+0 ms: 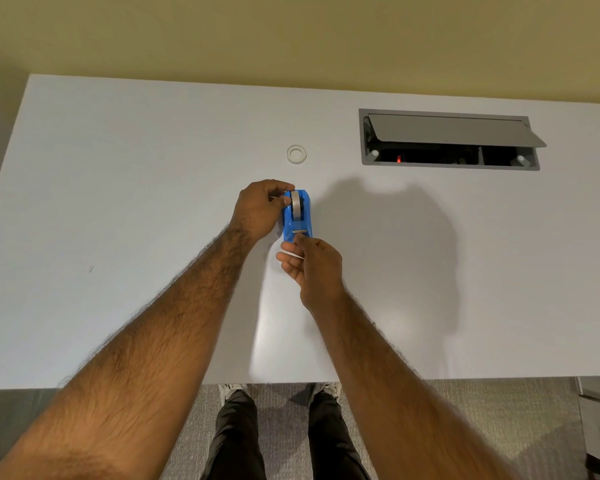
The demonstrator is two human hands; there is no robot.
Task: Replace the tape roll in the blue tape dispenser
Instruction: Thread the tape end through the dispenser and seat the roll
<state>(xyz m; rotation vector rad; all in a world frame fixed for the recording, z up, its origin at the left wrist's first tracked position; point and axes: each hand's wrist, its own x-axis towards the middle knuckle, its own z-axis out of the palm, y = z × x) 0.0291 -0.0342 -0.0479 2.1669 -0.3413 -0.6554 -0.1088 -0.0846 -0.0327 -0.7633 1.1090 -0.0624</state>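
Observation:
The blue tape dispenser (298, 221) stands on the white table (118, 202), its cutter end toward me. A grey-white tape roll (297, 204) sits in its cradle. My left hand (260, 209) grips the dispenser's far left side, thumb against the roll. My right hand (312, 265) is at the cutter end, thumb and forefinger pinched on what looks like a strip of tape (291, 254) curling over my fingers. A second, small white tape roll (296, 154) lies flat on the table beyond the dispenser, apart from both hands.
A grey cable hatch (451, 140) with its lid tilted open is set into the table at the back right. The table's near edge runs just above my shoes (232, 389) and the grey carpet. A yellow wall stands behind the table.

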